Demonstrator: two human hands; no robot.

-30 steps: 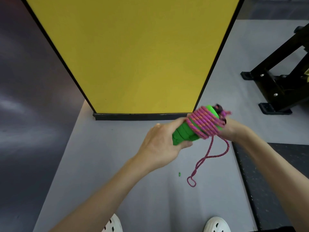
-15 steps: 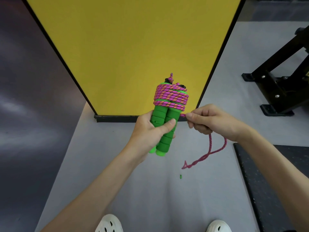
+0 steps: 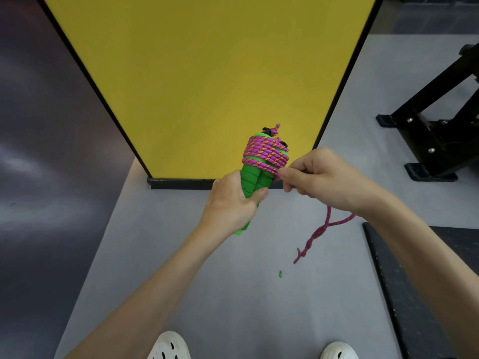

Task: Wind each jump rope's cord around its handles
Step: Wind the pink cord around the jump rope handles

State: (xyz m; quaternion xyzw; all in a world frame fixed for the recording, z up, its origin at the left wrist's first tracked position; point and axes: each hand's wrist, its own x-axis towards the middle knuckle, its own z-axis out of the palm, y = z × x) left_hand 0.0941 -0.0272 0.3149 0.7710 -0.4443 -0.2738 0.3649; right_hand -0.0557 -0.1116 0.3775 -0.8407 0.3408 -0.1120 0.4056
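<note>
Frame centre: gripped upright in curled left hand (image 3: 233,204), two green foam handles (image 3: 250,178) wound with pink braided cord (image 3: 267,154). Pinched beside the coils in right hand (image 3: 328,181) fingers (image 3: 286,174), its short tail (image 3: 317,235). Last wraps, seemingly; next, tucking needed.

Cord (image 3: 265,154) on handles (image 3: 252,178), rack (image 3: 435,125) rt.

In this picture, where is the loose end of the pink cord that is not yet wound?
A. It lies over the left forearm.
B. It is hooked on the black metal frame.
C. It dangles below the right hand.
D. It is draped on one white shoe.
C: the unwound tail of the pink cord dangles below the right hand, which pinches it beside the wraps, while the left hand holds the green handles.
</note>
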